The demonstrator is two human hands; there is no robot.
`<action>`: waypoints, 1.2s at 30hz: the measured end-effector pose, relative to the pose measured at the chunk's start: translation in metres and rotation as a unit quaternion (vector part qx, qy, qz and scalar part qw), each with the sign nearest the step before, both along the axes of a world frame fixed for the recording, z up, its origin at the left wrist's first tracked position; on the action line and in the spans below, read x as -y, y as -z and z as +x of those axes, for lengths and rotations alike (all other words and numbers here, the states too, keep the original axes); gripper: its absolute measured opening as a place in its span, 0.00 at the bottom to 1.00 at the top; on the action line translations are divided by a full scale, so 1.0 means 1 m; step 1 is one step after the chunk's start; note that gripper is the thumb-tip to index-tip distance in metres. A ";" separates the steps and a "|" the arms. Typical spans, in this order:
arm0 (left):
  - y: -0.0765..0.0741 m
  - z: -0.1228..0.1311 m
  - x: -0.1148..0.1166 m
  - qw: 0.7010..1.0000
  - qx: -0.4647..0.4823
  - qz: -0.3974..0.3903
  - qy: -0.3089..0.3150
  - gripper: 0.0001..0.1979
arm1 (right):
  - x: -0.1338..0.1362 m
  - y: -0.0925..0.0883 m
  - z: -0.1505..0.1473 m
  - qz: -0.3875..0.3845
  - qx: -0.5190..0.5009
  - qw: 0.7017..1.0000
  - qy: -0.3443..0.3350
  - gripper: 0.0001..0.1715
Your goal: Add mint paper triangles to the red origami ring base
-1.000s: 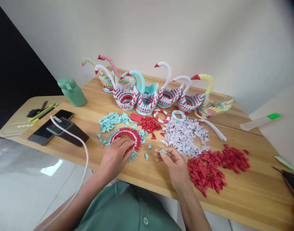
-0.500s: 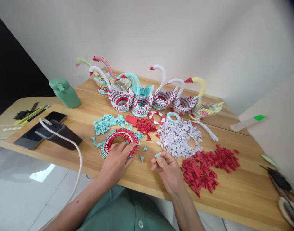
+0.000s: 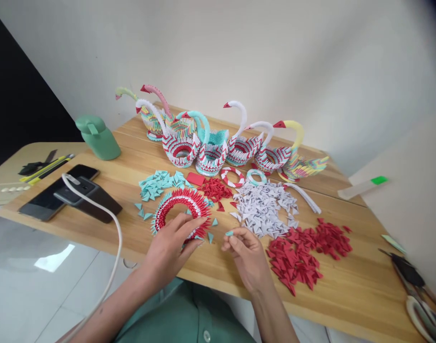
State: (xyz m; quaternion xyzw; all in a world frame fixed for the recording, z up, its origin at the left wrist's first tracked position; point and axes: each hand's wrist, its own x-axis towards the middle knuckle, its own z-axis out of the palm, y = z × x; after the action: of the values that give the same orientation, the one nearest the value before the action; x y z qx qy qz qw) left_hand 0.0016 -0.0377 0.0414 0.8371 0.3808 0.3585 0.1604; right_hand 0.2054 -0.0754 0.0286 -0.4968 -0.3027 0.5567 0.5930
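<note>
Compared with half a second ago, now tilts the paper ring (image 3: 184,196) more, and brings the right hand (image 3: 248,255) a little nearer to it. At the far left of the wooden surface (image 3: 346,295), see a green bottle (image 3: 98,140), then a dark phone (image 3: 42,205), with a dark block (image 3: 103,205) overlapping it in the view. Next, see a heap of turquoise pieces (image 3: 160,183), behind the ring. Near the front edge, clamps the left hand (image 3: 171,243) on the right part of the red, white and turquoise ring, with fingers over its rim. To the right, apart from the ring and from the left hand, pinches one turquoise piece (image 3: 229,233) between thumb and finger of the right hand. Farther right, see a white heap (image 3: 264,209) and, after it, a red heap (image 3: 299,257).
</note>
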 end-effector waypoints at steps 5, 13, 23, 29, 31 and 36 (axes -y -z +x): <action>-0.002 0.001 0.000 1.000 0.009 -0.001 0.002 0.18 | 0.001 0.001 -0.003 0.004 -0.007 1.000 0.006 0.16; -0.005 0.000 0.002 1.000 0.014 -0.003 0.007 0.18 | 0.003 0.003 -0.001 0.045 0.070 0.996 0.003 0.11; -0.004 -0.005 0.000 1.000 0.012 -0.005 0.007 0.19 | 0.003 0.001 0.010 0.013 0.253 0.967 0.028 0.11; 0.001 -0.009 -0.002 1.000 0.006 -0.001 -0.003 0.17 | 0.013 0.009 0.026 -0.024 0.305 0.952 0.020 0.14; 0.003 -0.008 -0.002 1.000 0.003 0.001 0.002 0.17 | 0.014 0.010 0.027 -0.018 0.318 0.948 0.022 0.13; 0.005 -0.007 -0.002 1.000 0.001 0.009 -0.004 0.17 | 0.021 -0.011 0.030 0.025 0.359 0.931 -0.066 0.07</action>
State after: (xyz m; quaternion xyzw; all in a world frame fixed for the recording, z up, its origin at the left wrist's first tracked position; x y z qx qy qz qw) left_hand -0.0056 -0.0358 0.0368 0.8366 0.3807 0.3634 0.1521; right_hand 0.2357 -0.0966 0.0401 -0.6270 -0.5414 0.3714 0.4193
